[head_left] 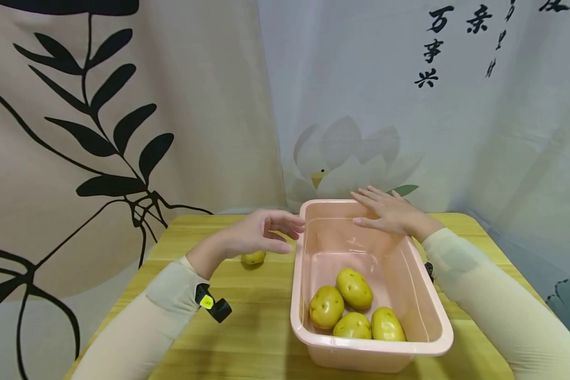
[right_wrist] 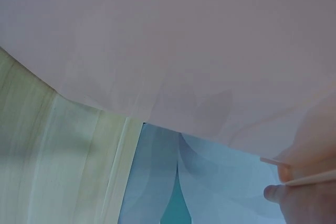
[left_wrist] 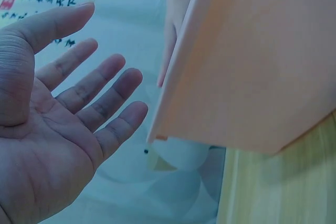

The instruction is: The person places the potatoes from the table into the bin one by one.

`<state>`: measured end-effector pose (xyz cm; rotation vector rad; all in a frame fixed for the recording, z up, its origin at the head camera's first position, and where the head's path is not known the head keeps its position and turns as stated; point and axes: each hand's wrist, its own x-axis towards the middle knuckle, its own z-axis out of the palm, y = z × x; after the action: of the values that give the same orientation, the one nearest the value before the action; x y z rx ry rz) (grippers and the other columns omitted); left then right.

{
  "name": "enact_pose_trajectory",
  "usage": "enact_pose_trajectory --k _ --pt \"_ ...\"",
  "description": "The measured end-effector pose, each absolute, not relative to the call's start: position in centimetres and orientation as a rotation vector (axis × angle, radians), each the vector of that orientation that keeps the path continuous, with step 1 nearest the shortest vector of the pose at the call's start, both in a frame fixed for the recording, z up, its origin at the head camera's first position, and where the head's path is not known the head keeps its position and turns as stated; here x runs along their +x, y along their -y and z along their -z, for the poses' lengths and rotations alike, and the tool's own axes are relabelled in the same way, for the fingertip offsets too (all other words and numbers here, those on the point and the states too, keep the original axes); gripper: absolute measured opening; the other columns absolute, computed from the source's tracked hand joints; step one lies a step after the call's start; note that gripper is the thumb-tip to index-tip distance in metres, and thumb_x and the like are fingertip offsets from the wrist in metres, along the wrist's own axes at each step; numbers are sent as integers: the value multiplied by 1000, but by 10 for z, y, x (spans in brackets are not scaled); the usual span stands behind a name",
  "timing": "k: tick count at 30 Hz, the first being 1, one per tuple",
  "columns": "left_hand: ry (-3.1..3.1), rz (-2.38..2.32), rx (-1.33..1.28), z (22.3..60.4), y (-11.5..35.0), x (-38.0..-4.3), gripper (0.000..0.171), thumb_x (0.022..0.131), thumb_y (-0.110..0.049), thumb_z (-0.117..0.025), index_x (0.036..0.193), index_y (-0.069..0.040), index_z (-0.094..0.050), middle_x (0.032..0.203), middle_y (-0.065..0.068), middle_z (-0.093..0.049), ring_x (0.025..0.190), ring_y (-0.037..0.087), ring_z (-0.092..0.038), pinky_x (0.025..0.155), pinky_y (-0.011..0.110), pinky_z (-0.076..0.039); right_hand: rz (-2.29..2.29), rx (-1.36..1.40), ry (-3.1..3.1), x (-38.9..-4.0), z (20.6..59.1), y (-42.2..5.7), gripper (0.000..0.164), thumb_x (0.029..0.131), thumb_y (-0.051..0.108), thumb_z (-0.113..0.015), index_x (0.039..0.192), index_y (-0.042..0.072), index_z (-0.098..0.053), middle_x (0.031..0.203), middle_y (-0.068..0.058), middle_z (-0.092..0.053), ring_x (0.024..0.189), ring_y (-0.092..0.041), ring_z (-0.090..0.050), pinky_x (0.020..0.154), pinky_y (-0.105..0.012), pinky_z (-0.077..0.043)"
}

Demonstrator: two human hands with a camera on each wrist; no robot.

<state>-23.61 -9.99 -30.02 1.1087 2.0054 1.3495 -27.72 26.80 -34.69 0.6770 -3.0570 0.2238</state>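
Note:
A pink plastic basin (head_left: 427, 348) stands on the table, holding several yellow potatoes (head_left: 354, 288) grouped toward its near end. My left hand (head_left: 261, 232) hovers at the basin's left rim, palm inward with loosely bent fingers. In the left wrist view that hand (left_wrist: 63, 114) holds nothing, and a gap separates it from the basin's outer wall (left_wrist: 252, 66). My right hand (head_left: 389, 214) lies over the far right corner of the basin with fingers extended; whether it bears on the rim is unclear. The basin's side (right_wrist: 157, 40) fills most of the right wrist view.
Another potato (head_left: 253, 257) lies on the wooden table (head_left: 247, 327) left of the basin, partly hidden by my left hand. Behind the table hangs a printed cloth (head_left: 218, 105) with dark leaves and characters. A small black device (head_left: 212, 303) is strapped to my left wrist.

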Motion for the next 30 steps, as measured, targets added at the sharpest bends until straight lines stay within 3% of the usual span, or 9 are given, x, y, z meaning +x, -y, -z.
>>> enact_pose_trajectory --k 9,30 --pt "-2114 -1337 1032 303 121 -244 51 86 -14 -73 133 -11 -54 128 6 -60 119 25 -54 100 40 -45 -207 698 3068 -277 344 -268 83 89 73 -37 155 28 -14 161 -4 -12 147 -30 -2 108 -68 -2" --pt "-2269 -1391 852 313 151 -264 54 84 -24 -76 133 -15 -55 129 4 -58 119 24 -55 102 45 -41 -224 693 3070 -276 346 -269 83 89 72 -37 155 27 -16 160 -4 -13 147 -30 -3 108 -68 -2"
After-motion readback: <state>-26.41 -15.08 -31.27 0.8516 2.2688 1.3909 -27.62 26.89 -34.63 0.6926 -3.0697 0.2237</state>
